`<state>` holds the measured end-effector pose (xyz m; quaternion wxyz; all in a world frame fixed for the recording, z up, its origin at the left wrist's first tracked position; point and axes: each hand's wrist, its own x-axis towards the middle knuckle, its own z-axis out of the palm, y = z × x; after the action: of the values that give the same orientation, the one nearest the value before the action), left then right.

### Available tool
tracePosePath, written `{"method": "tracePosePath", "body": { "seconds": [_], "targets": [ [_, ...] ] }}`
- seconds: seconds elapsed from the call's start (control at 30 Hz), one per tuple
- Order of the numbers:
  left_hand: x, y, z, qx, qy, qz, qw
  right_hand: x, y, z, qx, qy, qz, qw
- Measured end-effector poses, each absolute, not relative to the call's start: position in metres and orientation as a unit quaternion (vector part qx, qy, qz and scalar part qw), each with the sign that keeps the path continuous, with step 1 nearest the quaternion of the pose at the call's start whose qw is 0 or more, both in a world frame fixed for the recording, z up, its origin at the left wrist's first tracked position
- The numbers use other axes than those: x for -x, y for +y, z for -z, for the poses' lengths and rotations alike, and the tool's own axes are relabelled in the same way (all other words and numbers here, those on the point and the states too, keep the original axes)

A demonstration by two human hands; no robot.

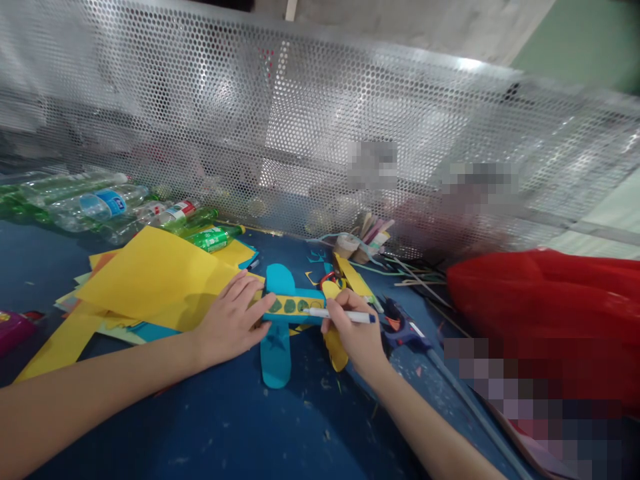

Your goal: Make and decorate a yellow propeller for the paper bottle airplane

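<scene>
A paper aeroplane (278, 333) in turquoise card with a yellow strip of green spots lies on the blue table (210, 420). My left hand (233, 319) rests flat on its left end, fingers stretched out, pressing it down. My right hand (353, 330) is closed round a white marker (340, 313) with a blue cap end, its tip pointing left onto the yellow strip. A yellow card piece (334, 347) lies under my right hand.
Yellow and orange paper sheets (150, 277) lie at the left, with several plastic bottles (110, 210) behind them. A tape roll (346, 245) and sticks sit by the perforated metal screen (300, 133). A blue glue gun (405, 327) and red cloth (545, 313) lie right.
</scene>
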<state>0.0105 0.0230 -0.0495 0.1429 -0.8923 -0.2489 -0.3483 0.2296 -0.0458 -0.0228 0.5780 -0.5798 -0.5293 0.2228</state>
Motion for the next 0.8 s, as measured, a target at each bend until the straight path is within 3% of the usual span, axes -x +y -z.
{"method": "tracePosePath", "body": {
  "seconds": [0.8],
  "targets": [
    [-0.0105,0.0233,0.0499,0.891,-0.247,0.353,0.142,-0.2301,-0.0449,0.0235,0.580,-0.536,-0.214,0.575]
  ]
}}
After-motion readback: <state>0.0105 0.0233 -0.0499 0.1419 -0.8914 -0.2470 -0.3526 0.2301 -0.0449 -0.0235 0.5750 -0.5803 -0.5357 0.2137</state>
